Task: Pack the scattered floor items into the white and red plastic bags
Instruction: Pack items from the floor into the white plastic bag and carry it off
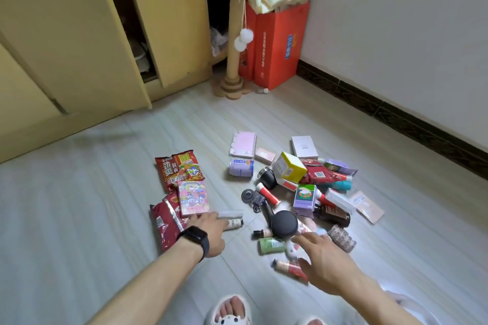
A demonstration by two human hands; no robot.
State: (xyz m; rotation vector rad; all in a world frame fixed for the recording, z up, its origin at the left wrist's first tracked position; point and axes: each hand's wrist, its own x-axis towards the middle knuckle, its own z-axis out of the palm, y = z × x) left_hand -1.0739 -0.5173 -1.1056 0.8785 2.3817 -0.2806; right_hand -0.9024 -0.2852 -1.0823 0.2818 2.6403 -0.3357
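Head view: the scattered things lie on the floor (105,192) in two groups. An instant noodle packet (179,171), a pink card box (194,198) and a dark red packet (165,224) are on the left. On the right is a denser heap round a black round compact (284,223), a brown bottle (332,215) and a yellow-topped box (289,167). The left hand (211,232) reaches out with its fingers on a small white-labelled tube (233,223), not visibly curled round it. The right hand (324,258) hovers spread wide and empty over a green bottle (270,245) and a pink-red tube (290,268). Neither plastic bag can be made out for certain, so a bag should be opened and set close first. Flat packets are best loaded first, with the loose tubes gathered several at a time, since they would probably roll on this smooth, pale striped floor. Beyond stand a yellow cupboard (79,34) with its door ajar, a cat scratching post (233,42), red cartons (277,42) and a dark skirting board (396,119).
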